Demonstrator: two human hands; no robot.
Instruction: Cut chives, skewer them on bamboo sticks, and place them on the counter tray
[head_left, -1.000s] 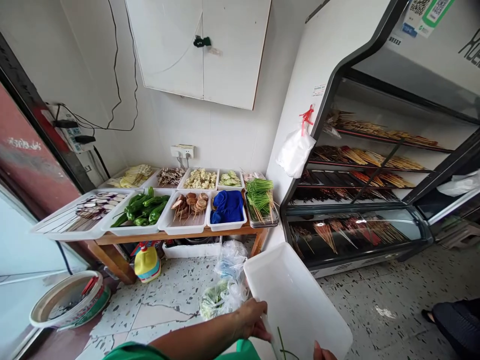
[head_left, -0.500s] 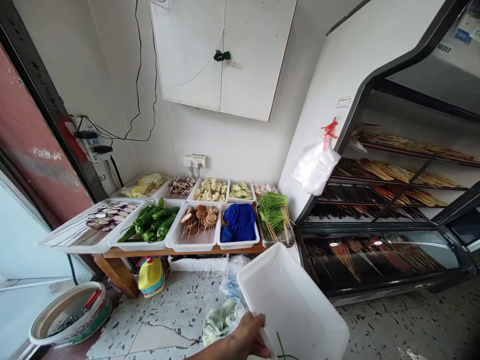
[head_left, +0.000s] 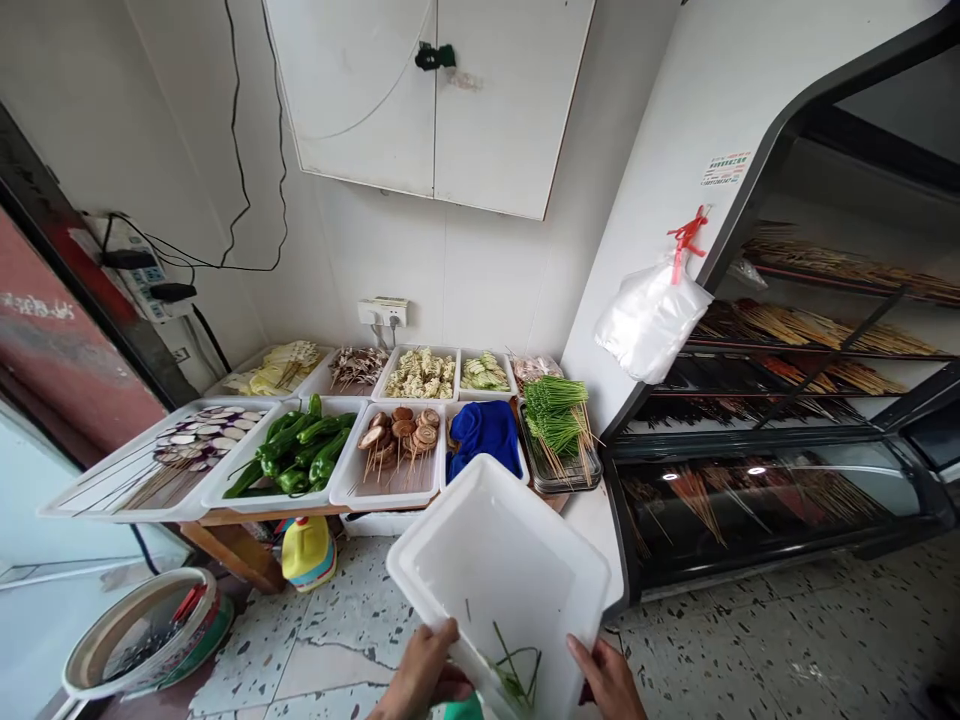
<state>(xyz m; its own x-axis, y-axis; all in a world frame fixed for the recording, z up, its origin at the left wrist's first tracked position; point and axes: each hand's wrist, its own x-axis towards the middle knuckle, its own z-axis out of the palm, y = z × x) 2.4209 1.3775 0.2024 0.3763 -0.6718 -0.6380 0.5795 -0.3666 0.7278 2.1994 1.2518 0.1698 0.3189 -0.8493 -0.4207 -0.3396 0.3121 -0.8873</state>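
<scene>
A white plastic tray (head_left: 499,540) is held tilted in front of me, its far end raised toward the table. My left hand (head_left: 429,668) grips its left rim, thumb over the edge. On the opposite side my right hand (head_left: 606,680) is closed on the right rim. A few thin green stems (head_left: 519,672) lie at the tray's near end. Just beyond the tray are a blue cloth (head_left: 484,432) in a white tray and a bundle of skewered green stalks (head_left: 556,415) on stacked metal trays.
Trays of skewered mushrooms (head_left: 401,440), green peppers (head_left: 304,450) and eggplant slices (head_left: 206,437) line the wooden table. A glass-fronted cabinet (head_left: 772,510) stands right, with plastic bags (head_left: 652,320) hanging beside it. A yellow jug (head_left: 309,552) and a round tub (head_left: 142,635) are on the floor.
The tray has moved left and turned more upright. My right hand has come into view on its right rim. The stems inside show more fully, and the view has shifted slightly.
</scene>
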